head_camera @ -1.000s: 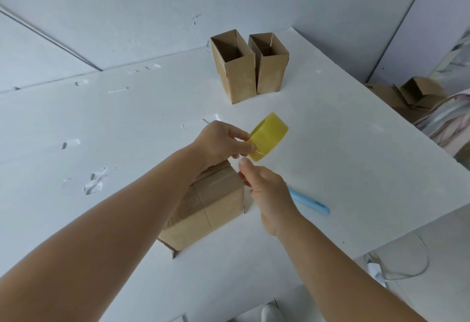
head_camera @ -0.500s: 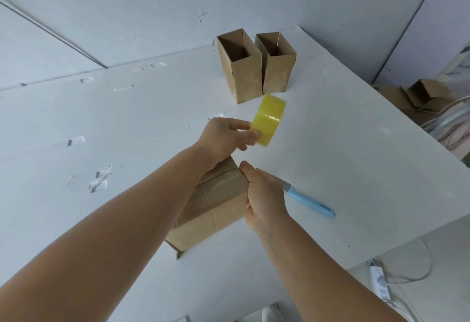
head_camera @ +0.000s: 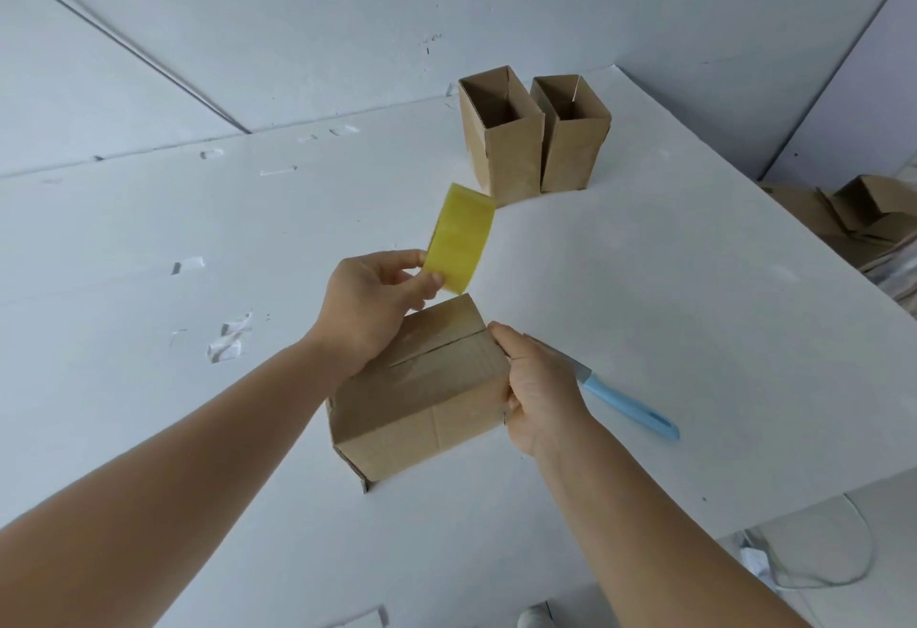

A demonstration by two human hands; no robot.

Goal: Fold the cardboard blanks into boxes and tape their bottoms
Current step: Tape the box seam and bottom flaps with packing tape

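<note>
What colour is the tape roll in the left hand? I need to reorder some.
Translucent yellow: the tape roll, seen in the head view.

One head-worn camera looks forward and steeply down, close above the white counter point(head_camera: 645, 280), its far edge meeting the wall.

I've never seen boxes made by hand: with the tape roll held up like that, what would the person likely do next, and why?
Probably lower the yellow tape roll, pinched in the left hand, along the seam of the upturned box, since the right hand grips its end.
</note>
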